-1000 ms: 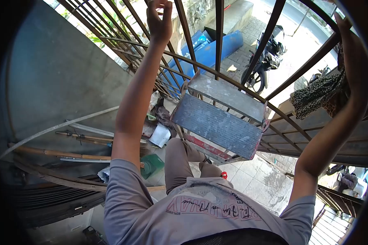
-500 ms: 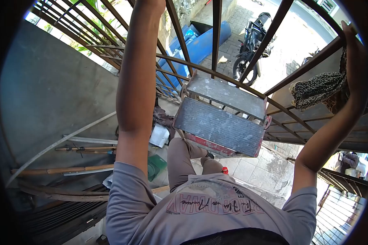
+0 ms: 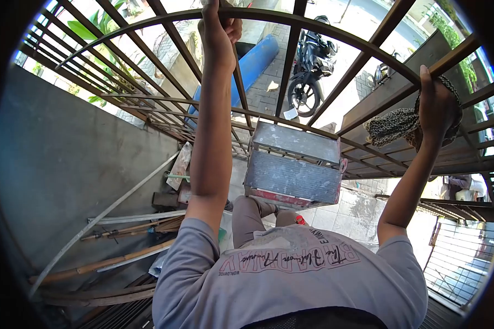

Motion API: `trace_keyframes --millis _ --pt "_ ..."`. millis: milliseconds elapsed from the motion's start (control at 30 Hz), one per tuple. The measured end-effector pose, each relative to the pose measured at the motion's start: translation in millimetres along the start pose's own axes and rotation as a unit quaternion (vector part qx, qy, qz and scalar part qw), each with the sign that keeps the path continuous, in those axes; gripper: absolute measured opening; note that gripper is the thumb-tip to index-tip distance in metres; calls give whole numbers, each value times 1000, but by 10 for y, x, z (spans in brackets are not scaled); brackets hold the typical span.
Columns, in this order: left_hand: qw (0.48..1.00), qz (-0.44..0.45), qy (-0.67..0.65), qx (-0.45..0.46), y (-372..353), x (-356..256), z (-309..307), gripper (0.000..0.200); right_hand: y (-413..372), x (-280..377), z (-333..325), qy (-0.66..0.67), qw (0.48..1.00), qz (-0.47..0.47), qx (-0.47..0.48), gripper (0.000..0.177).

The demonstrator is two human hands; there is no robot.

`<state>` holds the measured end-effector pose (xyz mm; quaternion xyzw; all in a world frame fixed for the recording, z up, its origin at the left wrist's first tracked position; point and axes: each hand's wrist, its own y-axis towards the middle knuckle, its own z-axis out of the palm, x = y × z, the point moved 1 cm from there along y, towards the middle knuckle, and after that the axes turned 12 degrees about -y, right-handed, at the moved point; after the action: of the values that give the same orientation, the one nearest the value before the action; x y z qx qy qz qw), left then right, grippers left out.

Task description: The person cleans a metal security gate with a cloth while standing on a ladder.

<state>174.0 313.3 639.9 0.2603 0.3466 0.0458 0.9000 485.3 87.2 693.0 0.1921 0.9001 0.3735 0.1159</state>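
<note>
My left hand (image 3: 222, 27) is at the top, its fingers curled around the brown curved metal bar (image 3: 269, 15) of a barred frame. On the right, my right hand (image 3: 438, 107) grips a black-and-white patterned cloth (image 3: 392, 125), which hangs out to the left of it. One finger of that hand points up beside a slanted metal bar (image 3: 456, 57). Below and between my arms stands a stepladder with worn grey steps (image 3: 293, 174) and red edges, close to my legs.
Beyond the bars are a parked black motorcycle (image 3: 311, 71) and a long blue object (image 3: 258, 63). A grey wall (image 3: 93, 142) runs along the left, with bamboo poles (image 3: 132, 257) and a pale curved pipe (image 3: 107, 211) by it. A barred grate (image 3: 458, 257) lies at lower right.
The view has shifted, showing more of the curved bar. My left hand has come into view at that bar. My right hand and the cloth appear further left and lower.
</note>
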Motion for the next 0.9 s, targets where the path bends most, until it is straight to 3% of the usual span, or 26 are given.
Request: trace_keyframes --millis 100,167,367,667,733,900 --pt "998 1 52 33 11 29 -71 52 4 67 -43 17 1000 22 13 54" --pt "997 -15 74 5 -13 28 -73 51 1 78 -68 20 999 37 26 54" --pt "997 -54 53 -18 6 44 -74 52 33 77 -107 18 998 4 64 52" --pt "994 -98 -21 -32 8 65 -119 47 53 71 -124 39 988 41 143 55" --pt "995 -92 26 0 0 25 -72 48 16 95 -172 52 989 48 131 54" --pt "992 -122 5 -21 -10 81 -154 47 60 157 -209 72 983 72 149 46"
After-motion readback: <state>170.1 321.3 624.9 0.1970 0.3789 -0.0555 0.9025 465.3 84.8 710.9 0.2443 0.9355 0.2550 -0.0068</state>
